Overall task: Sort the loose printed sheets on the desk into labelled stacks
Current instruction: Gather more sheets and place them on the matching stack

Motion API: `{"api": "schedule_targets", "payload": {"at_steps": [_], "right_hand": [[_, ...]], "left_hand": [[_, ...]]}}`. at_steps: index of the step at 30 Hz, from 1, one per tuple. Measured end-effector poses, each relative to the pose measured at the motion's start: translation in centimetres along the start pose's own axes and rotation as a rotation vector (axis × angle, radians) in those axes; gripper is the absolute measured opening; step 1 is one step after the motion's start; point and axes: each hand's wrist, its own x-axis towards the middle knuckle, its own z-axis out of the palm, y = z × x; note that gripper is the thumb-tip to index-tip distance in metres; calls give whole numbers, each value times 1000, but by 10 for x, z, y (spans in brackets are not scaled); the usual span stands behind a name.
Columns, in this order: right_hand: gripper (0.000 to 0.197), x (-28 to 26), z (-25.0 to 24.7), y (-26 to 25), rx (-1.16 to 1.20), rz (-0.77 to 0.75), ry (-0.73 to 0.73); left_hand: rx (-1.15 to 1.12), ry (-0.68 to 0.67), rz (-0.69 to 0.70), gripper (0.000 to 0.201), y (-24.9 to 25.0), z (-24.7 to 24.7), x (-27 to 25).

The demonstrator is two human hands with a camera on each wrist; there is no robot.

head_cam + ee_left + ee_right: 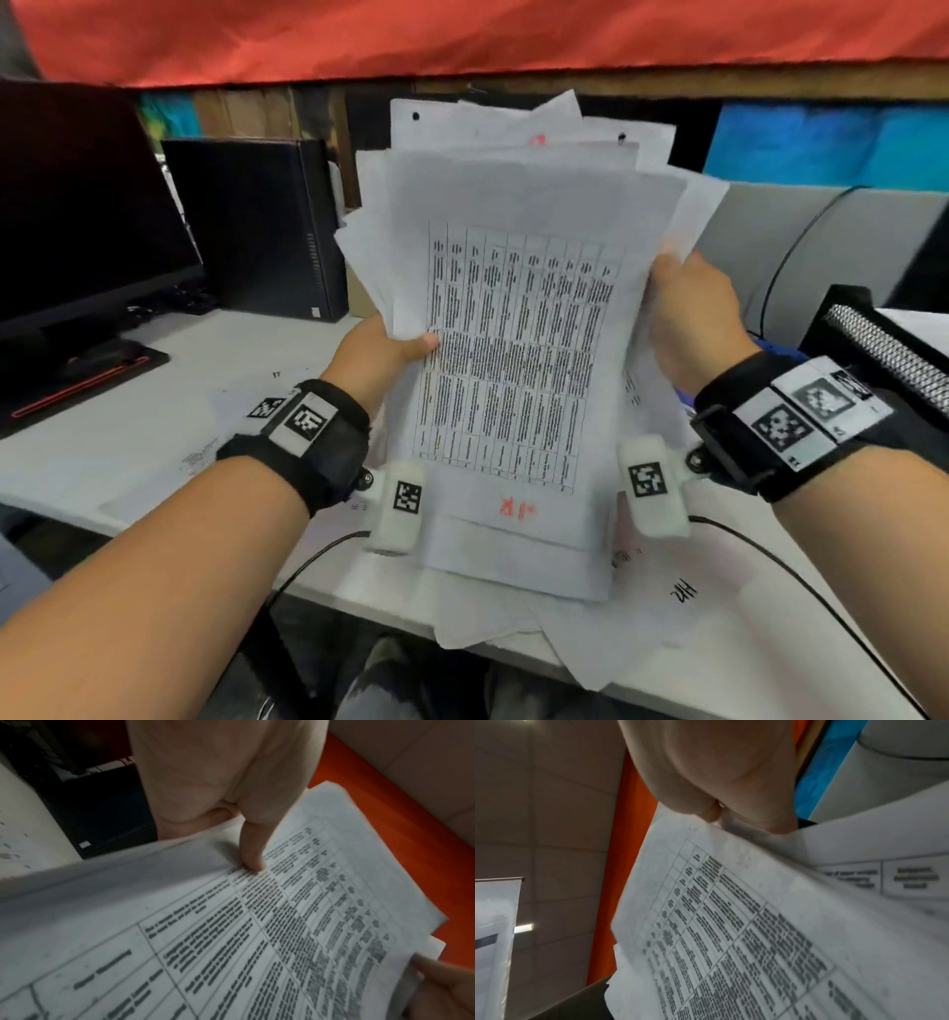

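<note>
A thick, uneven bundle of printed sheets [513, 329] is held up above the desk, tilted toward me. Its top sheet carries a dense printed table [257, 933] and a red handwritten mark [517, 509] near the bottom edge. My left hand [382, 349] grips the bundle's left edge, thumb [253, 850] pressed on the top sheet. My right hand [688, 308] grips the right edge, with its fingers behind the paper [731, 923]. More loose sheets [667, 606] lie on the desk below, one marked with black handwriting [685, 593].
A dark monitor [77, 216] and a black computer case [251, 226] stand at the left and back left. A black device with a metal grille [888, 354] sits at the right. Thin cables [801, 580] cross the white desk [128, 421]. Grey partition behind.
</note>
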Motion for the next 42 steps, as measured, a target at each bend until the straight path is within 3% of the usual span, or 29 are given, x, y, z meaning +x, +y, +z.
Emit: {"api": "schedule_targets", "payload": {"at_steps": [2,4,6,8,11,14,18,23,29,32,35,38,39,42], "right_hand": [[48,0,-1,-11,163,-52,6],[50,1,-4,-20,205,-175,-86],[60,8,-10,-16,94,-270,-127],[64,15,-14,-9,24,-258,-131],[55,14,-17,-8,7,-286,-142],[49,9,-16,-13,35,-374,-36],[47,1,-14,-10,63,-468,1],[40,-4,-13,24,-65,-361,-128],[29,6,-5,35,-163,-355,-87],[33,14,-1,44,-116,-224,-74],[38,20,-1,61,-83,-106,-145],[27,19,-4,73,-113,-90,-253],[30,16,-5,78,-134,-67,-304],[67,13,-3,104,-157,94,-487]], "left_hand": [[4,71,73,40,11,9,0],[14,136,177,42,22,12,1],[22,210,270,43,30,13,2],[14,249,341,42,36,15,2],[-60,190,362,35,40,24,0],[-116,145,378,28,46,32,-1],[-86,168,432,30,52,39,-5],[117,96,388,56,27,41,-13],[239,141,321,40,16,54,-7],[178,189,249,41,8,58,0],[136,258,197,42,0,54,13],[123,300,142,43,-4,48,25],[136,302,135,43,-6,47,28],[125,289,131,44,-14,44,32]]}}
